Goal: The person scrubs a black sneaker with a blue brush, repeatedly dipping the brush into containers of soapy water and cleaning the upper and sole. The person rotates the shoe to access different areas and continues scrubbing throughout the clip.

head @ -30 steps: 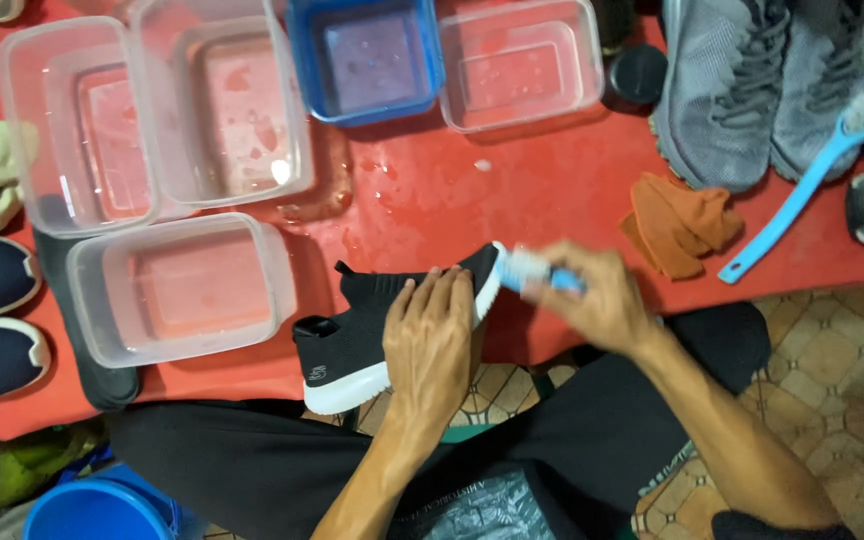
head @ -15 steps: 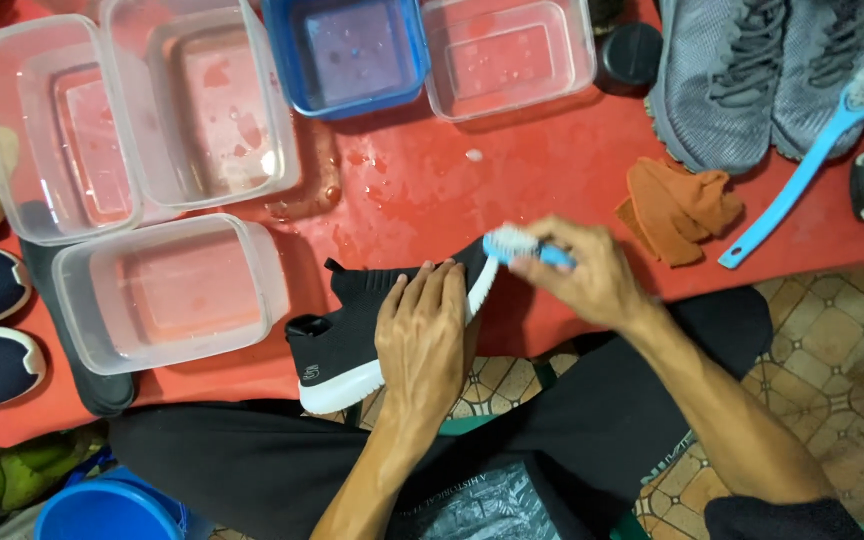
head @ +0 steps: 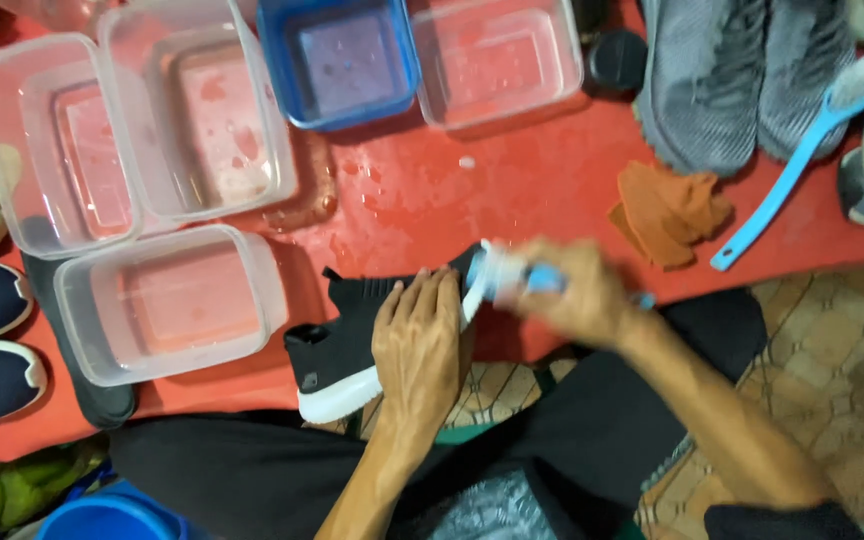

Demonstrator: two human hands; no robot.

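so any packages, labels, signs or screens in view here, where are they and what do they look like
No packages, signs or screens show.
Small logo mark: on the heel side of the black shoe under the left hand; a pale, tiny patch, too blurred to make out.
Print on the dark clothing: bottom centre, at the person's lap; a greyish patch, blurred.

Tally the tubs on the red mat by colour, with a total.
Clear tubs: 4
Blue tubs: 1
Total: 5, all on the red mat
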